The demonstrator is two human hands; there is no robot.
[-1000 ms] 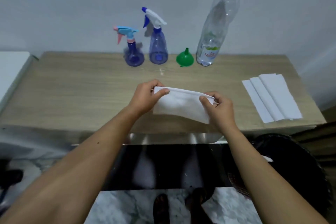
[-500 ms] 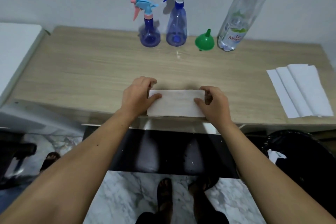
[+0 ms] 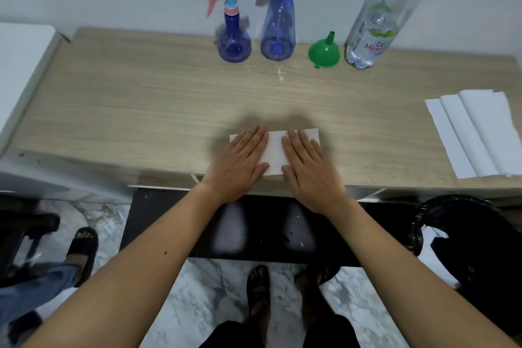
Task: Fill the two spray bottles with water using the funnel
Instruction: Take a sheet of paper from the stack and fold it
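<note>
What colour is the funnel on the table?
Green: the funnel shows clearly in the head view, standing mouth-down.

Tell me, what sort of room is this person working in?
Probably a room in a home, not a lab: a wood-grain table against a plain wall, a marble-patterned floor, and a black-lined bin beside it. Sandalled feet add to the domestic feel.

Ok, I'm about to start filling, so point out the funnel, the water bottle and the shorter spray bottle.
funnel (image 3: pixel 323 53): head view, on its green cone.
water bottle (image 3: pixel 372 37): head view, on the labelled lower body.
shorter spray bottle (image 3: pixel 234 44): head view, on its round blue base.
</note>
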